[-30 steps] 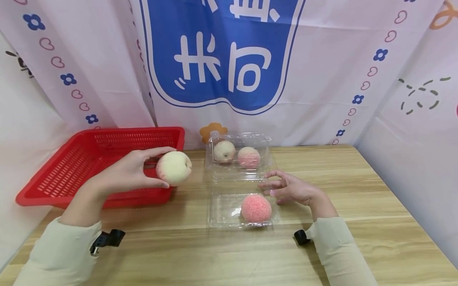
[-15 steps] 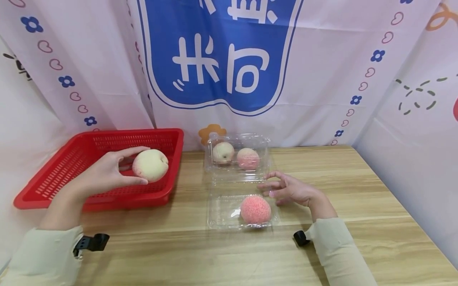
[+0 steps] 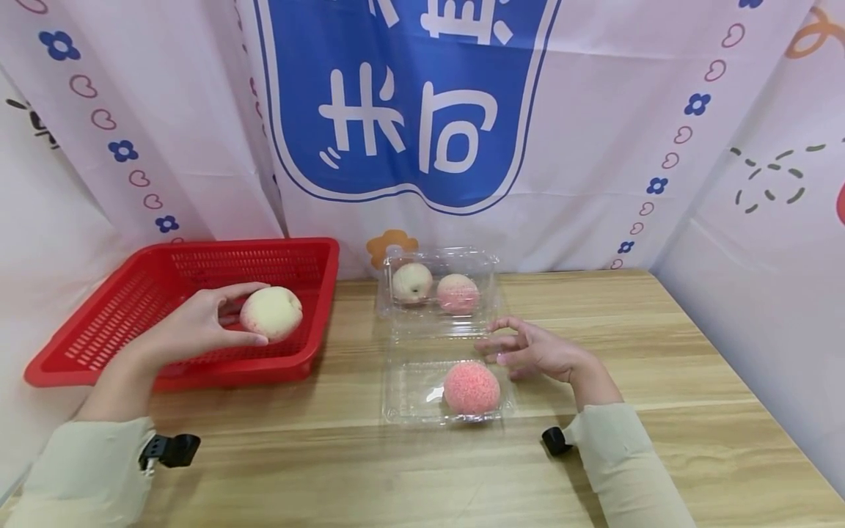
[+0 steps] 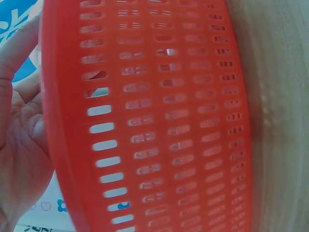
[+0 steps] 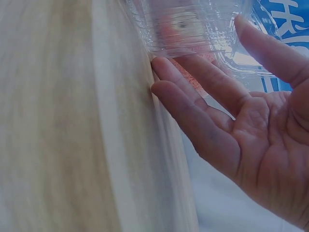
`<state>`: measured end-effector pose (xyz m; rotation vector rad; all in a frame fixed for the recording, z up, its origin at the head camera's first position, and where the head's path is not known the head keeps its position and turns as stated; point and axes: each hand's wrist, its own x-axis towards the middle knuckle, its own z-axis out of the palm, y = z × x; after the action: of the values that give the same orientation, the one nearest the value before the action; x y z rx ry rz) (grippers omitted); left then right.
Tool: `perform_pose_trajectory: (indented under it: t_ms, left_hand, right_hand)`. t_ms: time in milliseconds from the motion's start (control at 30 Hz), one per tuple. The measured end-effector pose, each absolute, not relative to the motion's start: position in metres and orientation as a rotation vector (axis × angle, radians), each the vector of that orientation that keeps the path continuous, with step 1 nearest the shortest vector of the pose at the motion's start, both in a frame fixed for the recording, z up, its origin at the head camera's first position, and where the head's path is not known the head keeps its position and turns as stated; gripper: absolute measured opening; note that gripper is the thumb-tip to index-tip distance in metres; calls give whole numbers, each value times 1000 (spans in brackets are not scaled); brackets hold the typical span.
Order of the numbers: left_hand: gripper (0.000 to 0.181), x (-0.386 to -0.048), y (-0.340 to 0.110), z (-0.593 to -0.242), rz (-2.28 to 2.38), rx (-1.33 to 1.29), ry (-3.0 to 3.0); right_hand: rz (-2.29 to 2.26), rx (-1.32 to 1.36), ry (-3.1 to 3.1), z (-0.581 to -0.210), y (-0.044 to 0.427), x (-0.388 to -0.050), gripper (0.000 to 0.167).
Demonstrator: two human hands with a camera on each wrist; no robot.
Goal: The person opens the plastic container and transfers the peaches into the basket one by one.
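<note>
In the head view a pale yellow peach [image 3: 272, 314] with a pink blush is held between the thumb and fingers of my left hand [image 3: 194, 323], over the red basket [image 3: 317, 345]. In the left wrist view the basket's slotted wall hides the peach and part of that hand. My right hand [image 3: 538, 350], fingers relaxed and holding nothing, lies beside the clear plastic clamshell box [image 3: 412, 402], its fingertips near the hinge. In the box's far half sit a cream peach [image 3: 412, 283] and a pink-and-cream peach [image 3: 458, 293]; the near half bears a pink peach [image 3: 472, 387].
Both the basket and the box rest on a wood-grain table [image 3: 422, 477]. Behind it hangs a white cloth [image 3: 587, 147] with a blue printed panel; white walls with drawings flank the sides.
My left hand has carried the peach leftward from the basket's right edge to over its inside, then slightly lower. The right hand has stayed beside the clamshell box.
</note>
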<state>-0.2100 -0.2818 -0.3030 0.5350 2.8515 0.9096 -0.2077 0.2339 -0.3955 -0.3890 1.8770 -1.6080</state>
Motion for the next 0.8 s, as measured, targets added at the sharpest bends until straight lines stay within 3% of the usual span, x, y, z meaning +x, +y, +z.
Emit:
perform_pose_trajectory:
  t_ms: [800]
  left_hand:
    - [83, -235, -283, -328, 728, 532, 2726]
  right_hand:
    - [-1605, -389, 1881, -394, 234, -207, 58]
